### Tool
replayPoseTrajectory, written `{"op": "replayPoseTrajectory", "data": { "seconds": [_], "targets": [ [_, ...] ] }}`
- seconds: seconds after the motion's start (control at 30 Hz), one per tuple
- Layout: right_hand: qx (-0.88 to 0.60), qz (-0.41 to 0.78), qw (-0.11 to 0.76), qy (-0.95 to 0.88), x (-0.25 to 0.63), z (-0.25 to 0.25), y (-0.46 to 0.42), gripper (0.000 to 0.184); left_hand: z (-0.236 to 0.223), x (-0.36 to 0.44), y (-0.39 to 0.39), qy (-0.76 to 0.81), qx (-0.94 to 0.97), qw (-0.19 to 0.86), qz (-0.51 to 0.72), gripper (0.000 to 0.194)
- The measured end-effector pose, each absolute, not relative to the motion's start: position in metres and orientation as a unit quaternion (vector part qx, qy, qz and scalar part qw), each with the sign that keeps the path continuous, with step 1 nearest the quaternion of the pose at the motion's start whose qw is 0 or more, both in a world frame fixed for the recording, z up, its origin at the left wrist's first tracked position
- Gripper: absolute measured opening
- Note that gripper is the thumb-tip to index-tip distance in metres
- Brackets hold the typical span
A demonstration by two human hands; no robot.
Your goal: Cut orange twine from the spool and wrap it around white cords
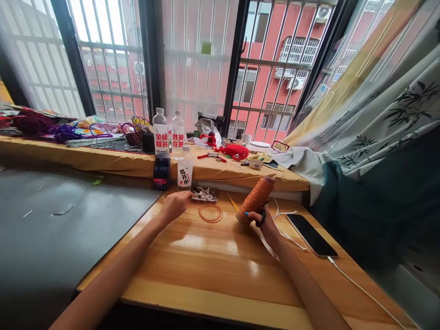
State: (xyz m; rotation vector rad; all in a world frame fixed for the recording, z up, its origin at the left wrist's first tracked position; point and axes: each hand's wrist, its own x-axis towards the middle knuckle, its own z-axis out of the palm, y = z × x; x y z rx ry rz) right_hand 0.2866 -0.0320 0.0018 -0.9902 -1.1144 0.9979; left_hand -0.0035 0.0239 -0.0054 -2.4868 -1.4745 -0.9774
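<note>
In the head view, my right hand (268, 224) is closed around the lower end of a tilted spool of orange thread (257, 196). Black loops that look like scissor handles (261, 217) sit at the same fingers; any blades are hidden. My left hand (176, 205) is closed in a pinch, fingertips at the left side of a small clear tray of beads (205, 194). Whatever is in that pinch is too small to make out. Between both hands, a loose coil of orange thread (210, 213) lies on the wooden table (206, 270).
Water bottles (185, 168) stand behind my left hand. A yellow pencil (233, 202) lies near the spool. Right of my right hand are white cords (292, 239) and a phone (311, 234) on a cable. The ledge behind holds red crochet work (235, 151) and pliers (211, 157).
</note>
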Motion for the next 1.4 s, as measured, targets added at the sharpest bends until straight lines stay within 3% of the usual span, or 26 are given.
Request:
{"op": "replayPoseTrajectory", "data": {
  "seconds": [0.27, 0.5, 0.7, 0.83, 0.97, 1.03, 1.1, 1.23, 1.3, 1.33, 1.4],
  "targets": [
    [-0.462, 0.418, 0.511, -0.592, 0.29, -0.002, -0.033, 0.043, -0.01, -0.013, 0.028, -0.446, -0.844, 0.217, -0.202, 0.029],
    [-0.472, 0.403, 0.509, -0.596, 0.289, -0.004, -0.03, 0.057, -0.002, -0.021, 0.03, -0.436, -0.833, 0.286, -0.186, 0.026],
    [-0.477, 0.415, 0.433, -0.642, 0.316, -0.004, -0.024, 0.048, -0.003, -0.03, 0.034, -0.442, -0.812, 0.316, -0.213, 0.022],
    [-0.454, 0.436, 0.475, -0.616, 0.332, 0.009, -0.024, 0.045, -0.001, -0.037, 0.035, -0.458, -0.8, 0.308, -0.234, 0.02],
    [-0.417, 0.377, 0.631, -0.535, 0.344, 0.033, -0.032, 0.035, 0.001, -0.041, 0.036, -0.481, -0.782, 0.312, -0.243, 0.023],
    [-0.345, 0.398, 0.665, -0.531, 0.348, 0.041, -0.042, 0.03, 0.002, -0.043, 0.037, -0.489, -0.775, 0.316, -0.246, 0.027],
    [-0.255, 0.487, 0.607, -0.573, 0.346, 0.043, -0.053, 0.034, 0.002, -0.044, 0.037, -0.491, -0.774, 0.316, -0.248, 0.028],
    [-0.181, 0.668, 0.299, -0.657, 0.312, 0.023, -0.064, 0.057, 0.001, -0.046, 0.038, -0.491, -0.773, 0.314, -0.251, 0.029],
    [-0.194, 0.715, 0.19, -0.644, 0.289, 0.008, -0.062, 0.063, 0.001, -0.047, 0.038, -0.489, -0.772, 0.315, -0.257, 0.03],
    [-0.215, 0.732, 0.156, -0.628, 0.279, 0.001, -0.06, 0.063, 0.001, -0.047, 0.038, -0.488, -0.771, 0.315, -0.261, 0.031],
    [-0.262, 0.749, 0.184, -0.579, 0.268, -0.009, -0.056, 0.059, 0.001, -0.049, 0.037, -0.486, -0.769, 0.317, -0.268, 0.032]
  ]
}}
